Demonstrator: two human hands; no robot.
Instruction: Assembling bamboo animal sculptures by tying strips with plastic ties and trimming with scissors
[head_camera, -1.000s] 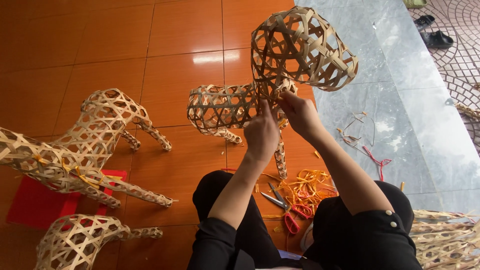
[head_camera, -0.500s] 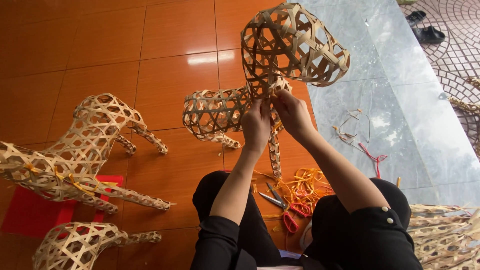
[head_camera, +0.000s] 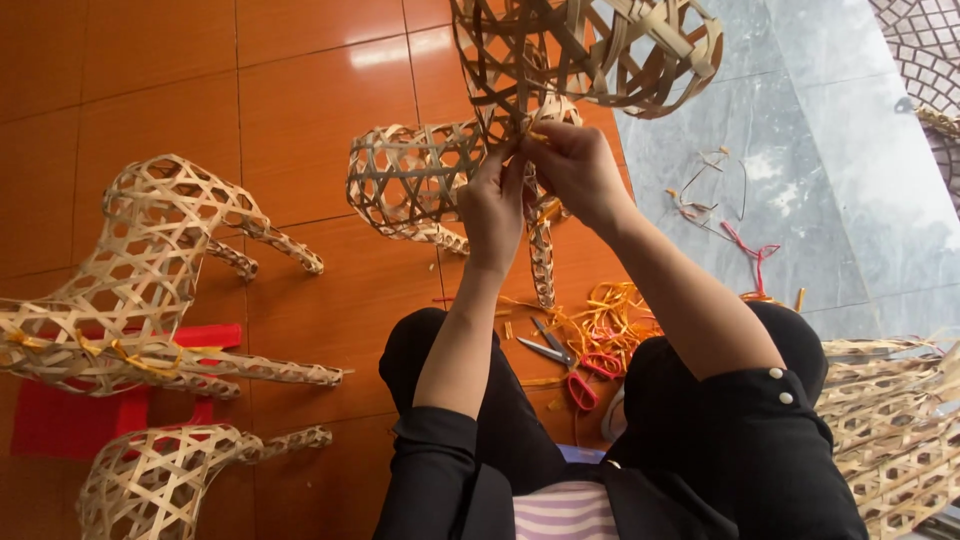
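Holding the woven bamboo figure (head_camera: 520, 110) up above your lap, you pinch its strips at the neck with the left hand (head_camera: 493, 205) and right hand (head_camera: 577, 170), probably to steady the joint. Left of this figure, two more figures (head_camera: 150, 290) lie on the floor. One pair of scissors (head_camera: 560, 360) rests below it.

No packages, labels, signs or screens.

Three woven bamboo animal frames show: one held up (head_camera: 420, 180), one lying at the left (head_camera: 150, 270), one at the lower left (head_camera: 160, 475). One pair of red-handled scissors (head_camera: 565, 365) lies on the floor. Two hands work: left hand (head_camera: 492, 205), right hand (head_camera: 575, 170).
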